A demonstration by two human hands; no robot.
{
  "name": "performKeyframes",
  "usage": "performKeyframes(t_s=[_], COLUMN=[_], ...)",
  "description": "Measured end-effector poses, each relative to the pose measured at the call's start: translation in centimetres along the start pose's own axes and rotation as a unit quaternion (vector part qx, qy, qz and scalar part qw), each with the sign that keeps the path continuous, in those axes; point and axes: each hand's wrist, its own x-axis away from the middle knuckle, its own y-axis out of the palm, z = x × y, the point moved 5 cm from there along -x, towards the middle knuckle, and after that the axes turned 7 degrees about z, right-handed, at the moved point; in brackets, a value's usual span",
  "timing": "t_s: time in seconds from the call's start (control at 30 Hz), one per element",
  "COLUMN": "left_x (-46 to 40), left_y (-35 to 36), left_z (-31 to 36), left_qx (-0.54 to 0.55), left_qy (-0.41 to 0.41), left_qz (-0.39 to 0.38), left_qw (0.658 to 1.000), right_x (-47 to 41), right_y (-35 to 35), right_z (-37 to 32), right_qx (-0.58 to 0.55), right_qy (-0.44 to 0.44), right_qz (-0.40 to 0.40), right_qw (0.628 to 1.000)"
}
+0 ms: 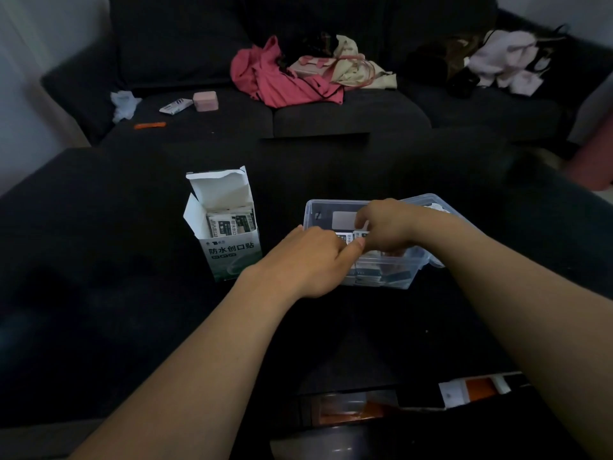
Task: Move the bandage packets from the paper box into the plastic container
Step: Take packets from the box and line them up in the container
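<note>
A white and green paper box (229,254) stands open on the black table, left of centre, with several bandage packets (232,224) upright inside it. To its right sits the clear plastic container (381,277) with its lid (431,202) hinged back. Both my hands are over the container. My left hand (311,260) and my right hand (384,224) together pinch a few white bandage packets (348,236) just inside its rim. More packets lie at the bottom of the container, partly hidden by my hands.
The black table (116,310) stretches wide around the box. A dark sofa (348,114) behind it carries pink and cream clothes (285,74), a pink case (205,100) and a small packet (175,106). White and orange items (471,390) lie at the near table edge.
</note>
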Motion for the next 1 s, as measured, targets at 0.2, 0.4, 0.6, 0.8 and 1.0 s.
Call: performKeyframes(t_s=[0.2, 0.4, 0.6, 0.8, 1.0], left_x=[0.1, 0.2, 0.3, 1.0, 6.3], left_y=[-0.2, -0.4, -0.5, -3.7, -11.7], left_z=[0.1, 0.2, 0.5, 0.1, -7.0], left_qx=[-0.002, -0.005, 0.011, 0.100, 0.158], left_qy=[-0.004, -0.011, -0.005, 0.040, -0.081], left_qz=[0.003, 0.005, -0.002, 0.143, 0.577], left_qw=[1.000, 1.000, 1.000, 0.984, 0.797], right_x=[0.0, 0.2, 0.8, 1.9, 4.4], right_y=[-0.1, -0.7, -2.5, -4.6, -4.2], right_z=[-0.1, 0.1, 0.2, -1.8, -9.6], right_qx=[-0.015, -0.029, -0.047, -0.151, -0.221], right_qy=[-0.012, -0.002, -0.030, -0.145, -0.287], right_qz=[0.004, 0.024, 0.119, 0.346, 0.329], right_qw=[1.000, 0.999, 0.991, 0.915, 0.872])
